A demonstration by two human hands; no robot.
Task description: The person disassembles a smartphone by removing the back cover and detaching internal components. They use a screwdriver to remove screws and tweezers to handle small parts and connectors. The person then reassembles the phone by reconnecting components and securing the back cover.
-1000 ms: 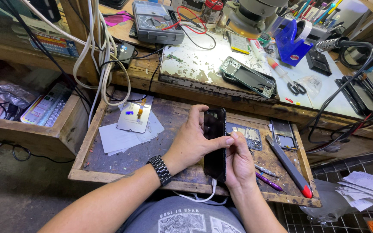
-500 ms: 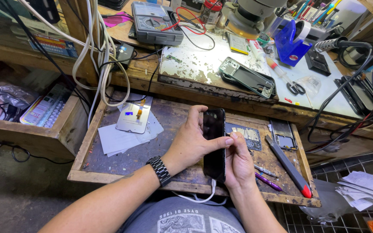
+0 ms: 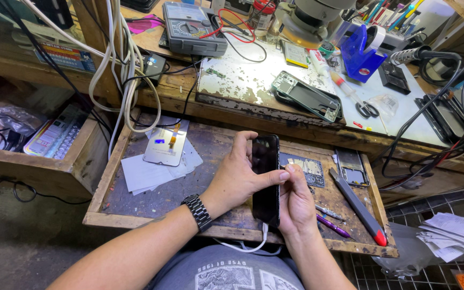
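Observation:
Both hands hold a black smartphone [image 3: 266, 182] upright over an open wooden drawer [image 3: 151, 220]. My left hand [image 3: 237, 174], with a metal watch on its wrist, wraps the phone's left edge, and its thumb reaches across the dark screen. My right hand [image 3: 296, 201] supports the phone from the right and behind, its fingertips meeting the left thumb at the right edge. A white cable [image 3: 256, 244] hangs from the phone's bottom end.
In the drawer lie a phone screen panel [image 3: 165, 142] on white papers, a circuit board [image 3: 307, 167], a phone frame [image 3: 351, 167], a red-tipped tool [image 3: 358, 207] and pens. The workbench above holds an opened phone [image 3: 307, 96], a multimeter [image 3: 194, 27], a blue tape dispenser [image 3: 361, 53] and many cables.
The hands and phone stay almost still; the left thumb presses a little further across the screen toward the right edge.

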